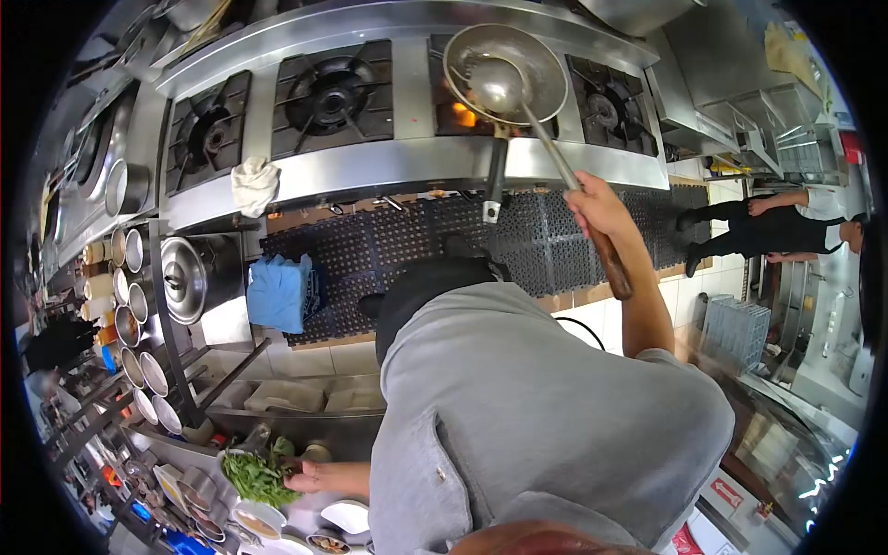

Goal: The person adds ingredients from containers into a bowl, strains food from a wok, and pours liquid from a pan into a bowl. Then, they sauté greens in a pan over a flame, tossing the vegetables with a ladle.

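At the view's 10 o'clock, a white cloth (254, 186) sits on the stove's front edge (351, 168); at 9 are a lidded pot (190, 277) and blue cloths (279, 293). Another person (777, 224) stands toward 3 o'clock. The wok (505, 74) is over flame near 12, its handle (496, 176) pointing to 6 across that edge. The ladle's bowl (497, 85) is inside, away from the fingers; the right hand (597, 205) is closed around its shaft. Near 7, the left hand (310, 476) meets leafy greens (257, 474); whether it grips them, I cannot tell. Black matting (407, 231) spans the gap between stove and torso.
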The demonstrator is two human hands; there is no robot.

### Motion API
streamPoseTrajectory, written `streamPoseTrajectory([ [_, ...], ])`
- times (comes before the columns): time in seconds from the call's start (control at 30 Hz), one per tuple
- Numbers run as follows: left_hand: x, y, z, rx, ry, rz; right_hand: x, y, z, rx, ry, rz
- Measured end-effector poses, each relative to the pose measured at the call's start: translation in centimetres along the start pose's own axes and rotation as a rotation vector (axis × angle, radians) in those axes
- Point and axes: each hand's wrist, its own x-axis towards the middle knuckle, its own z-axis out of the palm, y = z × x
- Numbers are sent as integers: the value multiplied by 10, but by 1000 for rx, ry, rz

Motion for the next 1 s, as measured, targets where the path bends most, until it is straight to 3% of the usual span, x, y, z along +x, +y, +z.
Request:
streamPoseTrajectory([
  [0.1, 37, -90, -2, -224, 24, -85, 33, 15, -10, -25, 99, -97],
  [0.2, 40, -44, 31, -403, -29, -434, 46, 34, -26, -66, 148, -89],
  [0.27, -2, 30, 91, -525, -53, -678, 40, 39, -35, -143, 174, -102],
  [0.3, -32, 74, 131, -590, -67, -801, 30, 36, -39, -63, 75, -75],
  [0.37, -64, 133, 162, -625, -58, -817, 17, 32, -49, 92, -117, -22],
  [0.43, -85, 173, 188, -580, -151, -843, 39, 44, -48, 106, -137, -91],
  [0.47, -85, 170, 198, -633, -286, -809, 50, 47, -41, 17, -26, -115],
  [0.53, -97, 185, 214, -606, -346, -813, 40, 47, -33, -180, 171, -138],
  [0.67, -109, 203, 237, -603, -459, -817, 0, 43, -47, 47, 10, -50],
  [0.8, -108, 195, 246, -619, -600, -844, 9, 45, -29, -219, 273, -236],
  [0.9, -109, 199, 240, -604, -610, -849, 2, 48, -29, -256, 259, -159],
  [0.93, -108, 194, 240, -618, -602, -854, 3, 52, -32, -124, 145, -125],
  [1.0, -106, 199, 239, -598, -627, -866, 13, 49, -27, -38, 129, -145],
])
